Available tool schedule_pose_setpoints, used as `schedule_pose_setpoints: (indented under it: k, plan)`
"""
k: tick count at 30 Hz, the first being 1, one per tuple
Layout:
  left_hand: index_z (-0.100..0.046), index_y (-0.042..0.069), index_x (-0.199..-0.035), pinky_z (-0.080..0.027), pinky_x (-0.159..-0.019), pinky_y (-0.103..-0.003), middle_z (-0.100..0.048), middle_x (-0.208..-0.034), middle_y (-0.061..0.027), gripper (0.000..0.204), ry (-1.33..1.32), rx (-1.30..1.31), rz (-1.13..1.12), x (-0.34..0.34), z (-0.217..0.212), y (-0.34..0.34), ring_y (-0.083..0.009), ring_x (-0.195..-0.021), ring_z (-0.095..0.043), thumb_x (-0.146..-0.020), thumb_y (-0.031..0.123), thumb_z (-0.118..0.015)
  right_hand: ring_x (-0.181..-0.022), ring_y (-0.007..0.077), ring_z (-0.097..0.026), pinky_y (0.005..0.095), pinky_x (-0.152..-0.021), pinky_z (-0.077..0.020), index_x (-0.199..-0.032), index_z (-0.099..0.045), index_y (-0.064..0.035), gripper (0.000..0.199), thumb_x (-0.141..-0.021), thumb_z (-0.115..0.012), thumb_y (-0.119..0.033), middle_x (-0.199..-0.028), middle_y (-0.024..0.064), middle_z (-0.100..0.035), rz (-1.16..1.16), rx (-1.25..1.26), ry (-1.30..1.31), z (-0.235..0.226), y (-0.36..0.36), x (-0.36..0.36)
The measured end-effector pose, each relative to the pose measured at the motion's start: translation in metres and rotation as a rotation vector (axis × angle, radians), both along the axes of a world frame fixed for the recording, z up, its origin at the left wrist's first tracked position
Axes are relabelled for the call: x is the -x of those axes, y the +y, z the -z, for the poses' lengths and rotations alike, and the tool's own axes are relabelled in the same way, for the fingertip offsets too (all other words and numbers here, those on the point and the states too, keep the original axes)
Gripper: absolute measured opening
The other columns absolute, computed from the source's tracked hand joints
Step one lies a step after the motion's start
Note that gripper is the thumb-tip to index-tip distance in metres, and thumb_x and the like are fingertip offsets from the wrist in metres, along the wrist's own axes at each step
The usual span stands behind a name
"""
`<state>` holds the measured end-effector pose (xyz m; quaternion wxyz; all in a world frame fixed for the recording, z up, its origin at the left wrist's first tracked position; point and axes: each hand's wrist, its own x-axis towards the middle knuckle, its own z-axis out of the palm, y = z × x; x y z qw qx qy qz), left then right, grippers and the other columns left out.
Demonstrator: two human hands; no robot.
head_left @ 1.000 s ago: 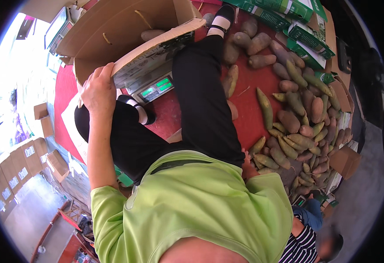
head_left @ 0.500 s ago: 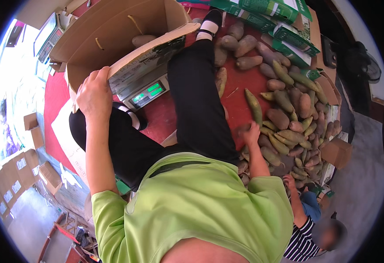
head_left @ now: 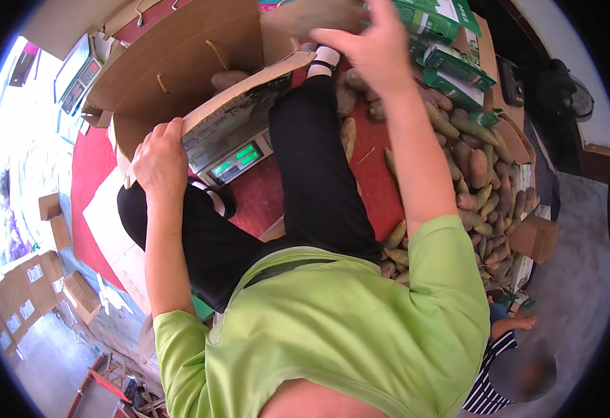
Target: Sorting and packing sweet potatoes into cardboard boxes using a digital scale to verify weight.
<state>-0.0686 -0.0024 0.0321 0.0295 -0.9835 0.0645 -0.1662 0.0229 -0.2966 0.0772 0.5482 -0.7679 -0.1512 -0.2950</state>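
My left hand [head_left: 158,159] is closed over the near left rim of an open cardboard box [head_left: 172,52]. The box rests on a scale [head_left: 239,161] with lit green digits. Inside it, by the far wall, lies a purplish radish [head_left: 228,79]. My right hand [head_left: 375,49] is raised beyond the box's right end, over my foot. A brownish, motion-smeared shape, seemingly a radish [head_left: 329,17], sits between its thumb and fingers. Below that forearm spreads a heap of purple and green radishes [head_left: 479,166], partly hidden by the arm.
Green printed cartons [head_left: 451,63] stand at the far right, beyond the heap. A small brown box [head_left: 534,238] is at its right edge. At lower right sits another person in a striped shirt [head_left: 490,376]. Flattened cardboard [head_left: 120,244] lies left of my knee.
My right hand has swung from the heap up and away to the box's far right end with a dark radish. My left hand keeps its hold. The other person's arm has drawn back from the heap.
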Motion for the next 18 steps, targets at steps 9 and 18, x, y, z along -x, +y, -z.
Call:
schedule_pose_setpoints:
  k: [9,18]
  plan:
    - [-0.064,0.019,-0.104,-0.050,-0.073,-0.038,-0.066,-0.096,-0.0027,0.029,0.129,0.047,-0.122,0.006,-0.003,-0.001,-0.0273,-0.088,-0.064,-0.080,0.005,-0.056,-0.098,0.0256,-0.060,0.0412,-0.084,-0.0488,-0.105,-0.066,-0.0127,0.035,-0.070,-0.068,-0.016,-0.097,0.0087,-0.065,-0.156,0.494,0.283,0.045,0.090,-0.016]
    - [-0.064,0.019,-0.108,-0.051,-0.074,-0.038,-0.066,-0.100,-0.0017,0.027,0.125,0.000,-0.110,0.005,0.001,-0.002,-0.0260,-0.090,-0.064,-0.084,0.009,-0.057,-0.088,0.0260,-0.064,0.0358,-0.080,-0.0498,-0.101,-0.066,-0.0063,0.027,-0.076,-0.068,-0.016,-0.096,0.0112,-0.067,0.000,0.030,0.255,0.084,-0.024,0.028]
